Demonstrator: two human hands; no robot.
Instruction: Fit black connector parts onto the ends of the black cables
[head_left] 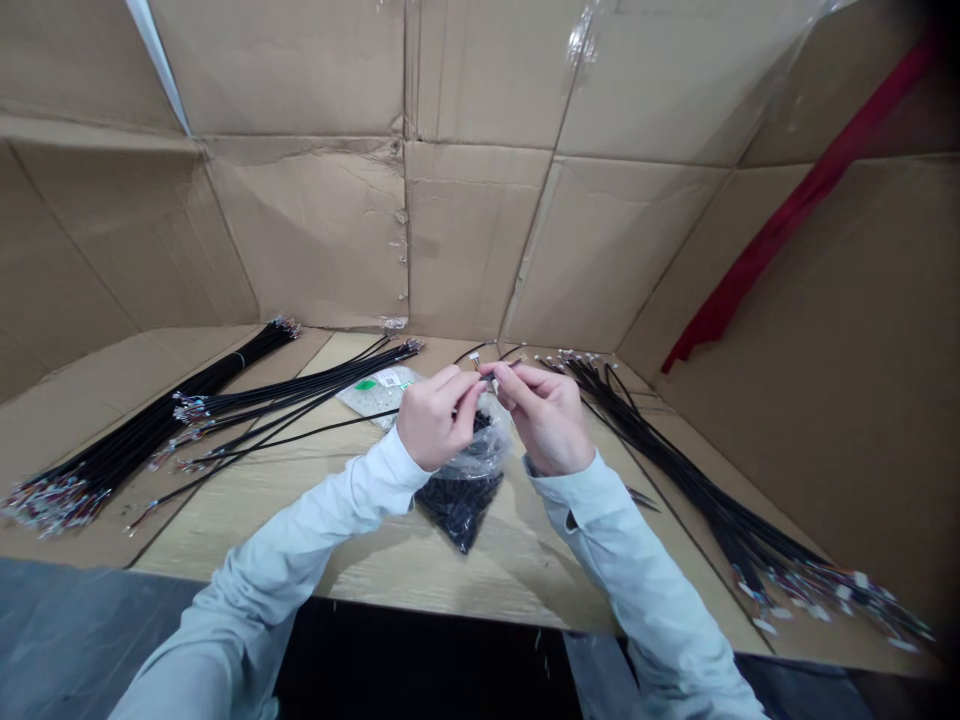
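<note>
My left hand is closed in a pinch around a black cable, which runs out behind it to the left. Thin coloured wires with a small white connector stick up just above those fingertips. My right hand meets the left one, its thumb and forefinger pinched at the cable's end. A small dark piece shows between the fingertips, too little of it to name. Under both hands stands a clear plastic bag full of small black parts, its mouth open.
A bound bundle of black cables lies far left, with looser cables beside it. Another cable bundle stretches along the right. A clear bag with a green mark lies behind my left hand. A pointed dark tool rests near my right sleeve. Cardboard walls enclose the table.
</note>
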